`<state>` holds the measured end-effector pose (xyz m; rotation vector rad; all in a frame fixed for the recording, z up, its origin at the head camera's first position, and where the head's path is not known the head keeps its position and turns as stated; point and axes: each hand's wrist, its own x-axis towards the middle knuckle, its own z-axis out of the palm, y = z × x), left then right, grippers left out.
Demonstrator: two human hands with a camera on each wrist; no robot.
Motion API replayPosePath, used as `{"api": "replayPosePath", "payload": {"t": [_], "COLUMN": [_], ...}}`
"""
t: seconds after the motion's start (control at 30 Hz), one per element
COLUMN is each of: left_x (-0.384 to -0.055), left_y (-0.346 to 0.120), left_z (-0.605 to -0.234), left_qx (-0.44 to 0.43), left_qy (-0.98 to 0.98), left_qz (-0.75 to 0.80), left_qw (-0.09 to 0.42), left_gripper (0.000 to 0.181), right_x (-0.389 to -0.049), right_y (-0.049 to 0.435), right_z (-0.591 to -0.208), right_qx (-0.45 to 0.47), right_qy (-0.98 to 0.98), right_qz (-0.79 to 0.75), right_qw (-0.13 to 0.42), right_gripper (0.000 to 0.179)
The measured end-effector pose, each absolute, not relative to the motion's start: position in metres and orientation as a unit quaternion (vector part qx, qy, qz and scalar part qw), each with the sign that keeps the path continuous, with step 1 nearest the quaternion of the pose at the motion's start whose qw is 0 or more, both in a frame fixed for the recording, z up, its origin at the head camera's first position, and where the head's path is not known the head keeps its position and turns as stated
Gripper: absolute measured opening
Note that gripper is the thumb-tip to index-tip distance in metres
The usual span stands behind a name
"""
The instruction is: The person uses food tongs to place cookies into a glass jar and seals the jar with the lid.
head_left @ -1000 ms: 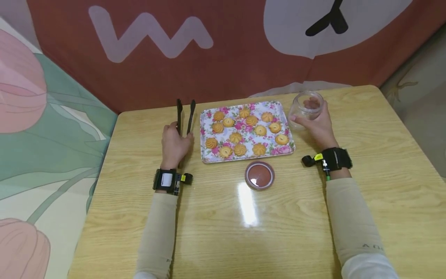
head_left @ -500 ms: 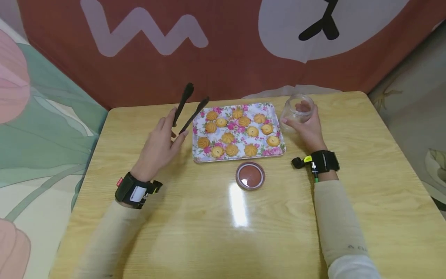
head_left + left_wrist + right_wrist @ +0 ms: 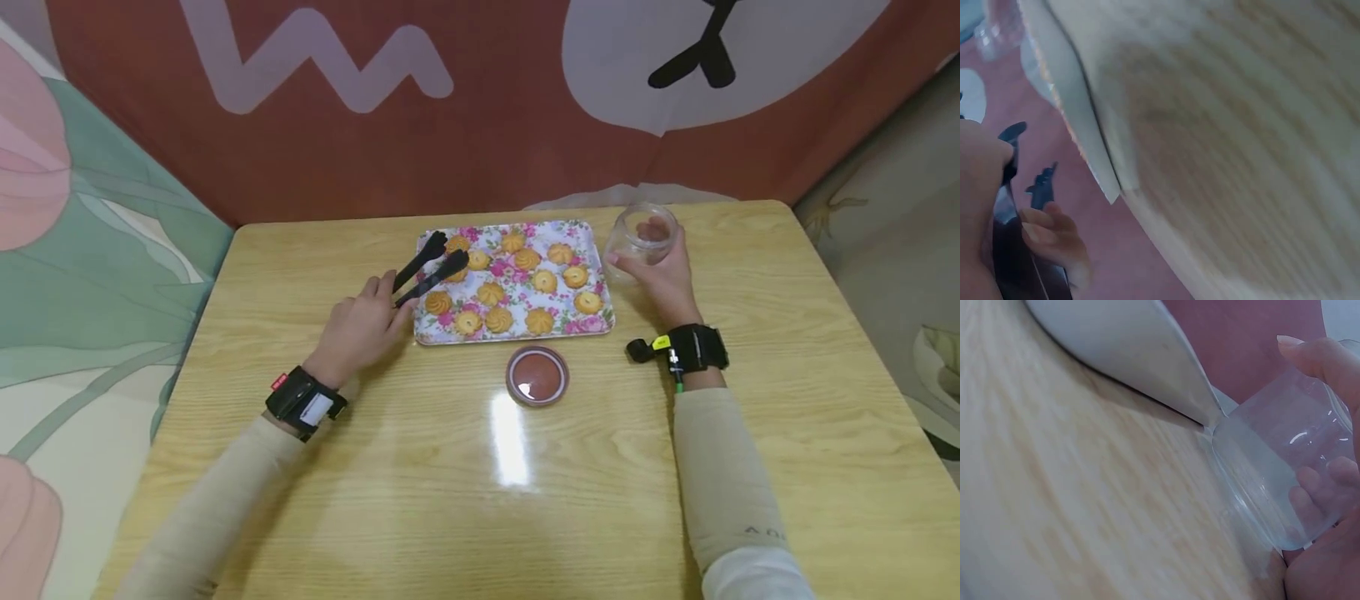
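My left hand (image 3: 363, 332) holds black tongs (image 3: 431, 279), also seen in the left wrist view with fingers curled round the tongs' arms (image 3: 1013, 250). The tongs' two tips stand apart over the upper left of a flowered tray (image 3: 592, 323). Several piped cookies (image 3: 491, 293) lie spread on the tray; the tongs partly cover those at its left. My right hand (image 3: 667, 283) grips a clear glass jar (image 3: 626, 246) just right of the tray. In the right wrist view the jar (image 3: 1260, 469) stands on the table, thumb on the near side and fingertips showing through the glass.
A round reddish-brown lid (image 3: 537, 377) with a pale ring lies on the wooden table (image 3: 420, 467) in front of the tray. Behind the table's far edge hangs a red-brown printed cloth (image 3: 487, 150).
The left hand has lifted the tongs from beside the tray, turned them rightward, then lowered their tips over the tray's left cookies. My right hand stays at the jar; the camera view shifted slightly.
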<state>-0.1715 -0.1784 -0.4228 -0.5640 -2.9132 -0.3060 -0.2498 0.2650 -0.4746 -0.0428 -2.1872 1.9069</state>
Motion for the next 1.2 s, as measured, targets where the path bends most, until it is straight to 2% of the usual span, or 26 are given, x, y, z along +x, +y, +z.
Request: {"api": "replayPosePath", "payload": {"t": [0.23, 0.7, 1.03, 1.2], "left_x": [-0.174, -0.179, -0.178, -0.178], "left_y": [-0.173, -0.168, -0.166, -0.166], "left_z": [-0.432, -0.434, -0.433, -0.433], "left_qx": [-0.183, -0.176, -0.217, -0.216], "left_qy": [-0.977, -0.980, -0.971, -0.971], "left_qz": [-0.080, -0.079, -0.025, -0.023], "left_qw": [0.079, 0.052, 0.094, 0.099], "left_gripper": [0.059, 0.058, 0.048, 0.047], "right_x": [-0.250, -0.233, -0.233, -0.232], "right_y": [0.265, 0.253, 0.251, 0.251], "right_z": [-0.475, -0.449, -0.447, -0.446], "right_qx": [-0.013, -0.013, -0.017, -0.022], "right_qy": [-0.756, -0.747, -0.760, -0.765], "right_qz": [0.644, 0.656, 0.640, 0.636], "right_qw": [0.120, 0.106, 0.109, 0.103], "right_gripper": [0.082, 0.080, 0.080, 0.080]}}
